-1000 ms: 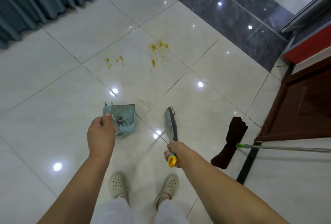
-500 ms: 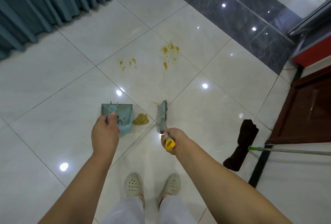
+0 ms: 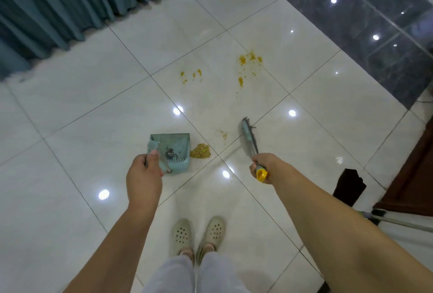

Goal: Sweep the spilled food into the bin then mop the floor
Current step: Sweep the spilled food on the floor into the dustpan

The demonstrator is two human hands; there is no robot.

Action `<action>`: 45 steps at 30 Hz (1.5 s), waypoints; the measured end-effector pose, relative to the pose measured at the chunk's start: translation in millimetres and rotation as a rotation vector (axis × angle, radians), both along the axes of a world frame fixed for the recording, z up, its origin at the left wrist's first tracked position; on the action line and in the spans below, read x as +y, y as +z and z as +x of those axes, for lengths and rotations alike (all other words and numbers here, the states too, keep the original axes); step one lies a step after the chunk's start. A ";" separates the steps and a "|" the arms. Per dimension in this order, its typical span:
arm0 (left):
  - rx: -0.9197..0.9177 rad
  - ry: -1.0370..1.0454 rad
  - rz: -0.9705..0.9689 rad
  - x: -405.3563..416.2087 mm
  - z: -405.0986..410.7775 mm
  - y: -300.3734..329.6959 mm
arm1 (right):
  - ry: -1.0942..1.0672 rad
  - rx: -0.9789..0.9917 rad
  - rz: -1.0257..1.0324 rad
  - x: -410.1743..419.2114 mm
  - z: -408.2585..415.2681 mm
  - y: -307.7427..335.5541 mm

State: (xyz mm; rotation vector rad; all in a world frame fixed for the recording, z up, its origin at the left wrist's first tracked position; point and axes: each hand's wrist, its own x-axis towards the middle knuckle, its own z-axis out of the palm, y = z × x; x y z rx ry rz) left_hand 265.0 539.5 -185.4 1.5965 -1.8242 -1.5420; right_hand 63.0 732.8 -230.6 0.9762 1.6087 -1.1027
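Observation:
My left hand [image 3: 143,173] grips the upright handle of a pale blue dustpan [image 3: 174,149] that rests on the white tiled floor. A small heap of yellow-green food [image 3: 199,151] lies right beside the pan's right edge. My right hand [image 3: 263,166] holds a broom by its yellow-tipped handle; the broom head [image 3: 248,136] hangs to the right of the heap, apart from it. Farther off, orange food stains [image 3: 248,63] and smaller orange spots [image 3: 191,75] mark the tile. A few crumbs [image 3: 223,133] lie between heap and broom.
A mop with a dark cloth head [image 3: 349,186] and metal pole [image 3: 405,222] lies on the floor at the right, by a dark wooden threshold [image 3: 414,175]. Teal curtains [image 3: 70,2] hang along the far left. Dark grey tiles [image 3: 365,20] run at the upper right. My feet in pale clogs [image 3: 199,234] stand below.
The broom head has swung to the right, away from the heap of food. The dustpan stays beside the heap, and the view has shifted a little.

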 end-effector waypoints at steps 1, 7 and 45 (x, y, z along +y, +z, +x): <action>-0.006 0.005 0.003 1.6 -1.1 -0.8 | 0.040 -0.004 -0.001 -0.4 -1.2 -1.3; -0.023 0.038 0.000 16.3 -9.7 -2.6 | 0.294 -0.029 -0.007 -6.8 6.5 1.1; -0.018 0.026 0.002 20.5 31.1 1.1 | 0.440 -0.073 0.124 29.8 54.7 22.9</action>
